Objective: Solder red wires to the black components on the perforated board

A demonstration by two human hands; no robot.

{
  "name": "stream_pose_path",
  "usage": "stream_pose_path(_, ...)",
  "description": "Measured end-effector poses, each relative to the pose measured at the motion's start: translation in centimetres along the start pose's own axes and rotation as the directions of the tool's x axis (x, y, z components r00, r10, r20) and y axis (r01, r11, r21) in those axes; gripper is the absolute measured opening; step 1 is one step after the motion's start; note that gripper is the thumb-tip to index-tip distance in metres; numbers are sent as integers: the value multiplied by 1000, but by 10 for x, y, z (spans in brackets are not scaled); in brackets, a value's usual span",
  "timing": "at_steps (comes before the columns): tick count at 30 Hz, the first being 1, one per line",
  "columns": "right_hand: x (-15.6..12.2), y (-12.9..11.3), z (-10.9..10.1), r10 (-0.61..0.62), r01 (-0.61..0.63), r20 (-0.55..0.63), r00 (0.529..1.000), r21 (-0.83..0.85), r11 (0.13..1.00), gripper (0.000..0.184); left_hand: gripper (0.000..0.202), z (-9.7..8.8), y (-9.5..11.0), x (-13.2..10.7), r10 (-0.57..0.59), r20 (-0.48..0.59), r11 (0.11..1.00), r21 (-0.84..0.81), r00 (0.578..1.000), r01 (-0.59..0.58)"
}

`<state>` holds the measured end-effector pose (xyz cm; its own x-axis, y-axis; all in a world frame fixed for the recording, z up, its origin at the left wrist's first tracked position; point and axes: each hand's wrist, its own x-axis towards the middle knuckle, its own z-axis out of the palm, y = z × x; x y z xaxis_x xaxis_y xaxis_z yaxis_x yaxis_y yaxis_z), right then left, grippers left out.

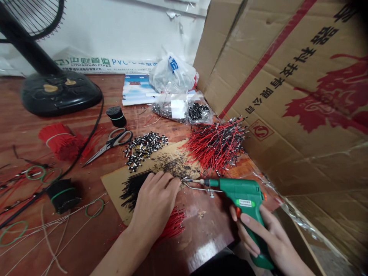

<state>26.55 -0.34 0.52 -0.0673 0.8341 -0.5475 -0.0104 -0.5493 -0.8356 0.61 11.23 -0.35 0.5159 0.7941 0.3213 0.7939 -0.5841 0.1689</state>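
Observation:
My right hand (264, 230) is wrapped round the handle of a green soldering gun (241, 189), a finger by its orange trigger. The gun's metal tip and thin feed tube point left, ending close to the fingertips of my left hand (156, 199). That hand is closed in a pinch above a stained cardboard sheet (115, 178); what it pinches is hidden. Cut black wires (133, 188) lie in a bunch beside its knuckles, and red wires (175, 222) stick out from under its wrist.
A pile of red wires with small parts (217, 143) lies behind the gun. Small black-and-white components (145, 147), scissors (110, 143) and bundled red wires (59, 140) are further left. A fan base (61, 92) stands at back left; a large carton (287, 96) walls the right.

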Motion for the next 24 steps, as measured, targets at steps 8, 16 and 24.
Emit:
stream_pose_path(8,0,-4,2,-7,3,-55,998,-64,998,49,12,0,-1,1,-7,19,1000,-5,1000,7)
stream_pose_path(16,0,-2,1,-2,0,-25,1000,-82,997,48,13,0,0,1,-8,20,1000,-6,1000,8)
stream_pose_path(24,1,4,-2,-10,7,-30,999,-72,997,44,12,1,0,1,-7,12,1000,-9,1000,7)
